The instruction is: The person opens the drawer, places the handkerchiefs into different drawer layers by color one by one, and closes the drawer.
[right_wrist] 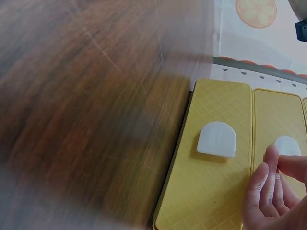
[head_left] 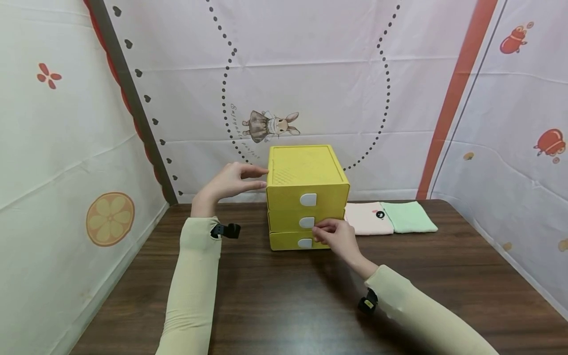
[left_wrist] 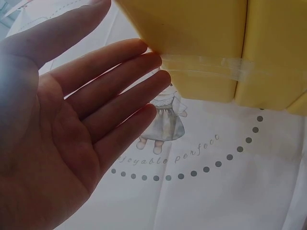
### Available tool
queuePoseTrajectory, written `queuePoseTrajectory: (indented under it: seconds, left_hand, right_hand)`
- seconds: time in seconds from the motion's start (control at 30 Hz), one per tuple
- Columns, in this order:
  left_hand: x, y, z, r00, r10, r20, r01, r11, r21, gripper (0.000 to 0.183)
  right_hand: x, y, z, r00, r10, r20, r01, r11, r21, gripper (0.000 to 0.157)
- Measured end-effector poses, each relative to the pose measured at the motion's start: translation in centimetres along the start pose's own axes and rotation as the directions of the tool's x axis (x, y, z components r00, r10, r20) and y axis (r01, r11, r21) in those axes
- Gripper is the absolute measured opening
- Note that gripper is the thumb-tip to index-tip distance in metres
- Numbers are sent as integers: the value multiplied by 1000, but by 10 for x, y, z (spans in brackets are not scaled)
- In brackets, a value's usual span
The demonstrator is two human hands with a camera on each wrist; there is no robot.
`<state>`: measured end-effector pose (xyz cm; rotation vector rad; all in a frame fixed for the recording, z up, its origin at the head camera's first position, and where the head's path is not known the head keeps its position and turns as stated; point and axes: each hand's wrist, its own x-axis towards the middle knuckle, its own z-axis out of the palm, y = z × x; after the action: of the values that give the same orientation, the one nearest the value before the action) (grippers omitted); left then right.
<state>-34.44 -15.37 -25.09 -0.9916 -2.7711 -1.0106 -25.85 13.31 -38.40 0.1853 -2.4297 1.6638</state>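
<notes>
A yellow three-drawer box (head_left: 306,197) stands on the table with all its drawers pushed in. Each drawer front carries a white rounded handle, such as the middle handle (head_left: 306,223) and the handle (right_wrist: 217,139) in the right wrist view. My right hand (head_left: 338,239) pinches the straight edge of the middle handle between thumb and fingers; its fingertips partly cover that handle (right_wrist: 289,144) in the right wrist view. My left hand (head_left: 235,180), fingers extended, is at the upper left side of the box; the left wrist view shows its palm (left_wrist: 53,143) holding nothing.
A folded pink cloth (head_left: 366,219) and a folded green cloth (head_left: 410,217) lie right of the box. A patterned white curtain (head_left: 310,74) hangs behind the dark wooden table (head_left: 284,305) and along both sides.
</notes>
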Motion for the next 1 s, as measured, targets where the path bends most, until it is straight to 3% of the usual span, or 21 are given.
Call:
queuePoseTrajectory:
  seconds: [0.47,1.0]
  left_hand:
    - [0,0,2,1000,1,8,-1,1000,18,53]
    - [0,-2,1,1000,2,0,-2,1000,-3,52]
  right_hand:
    - [-1,4,3,999,-20,-29,19,999,-31,14]
    - [-17,4,0,999,-36,-13,36,998,-57,13]
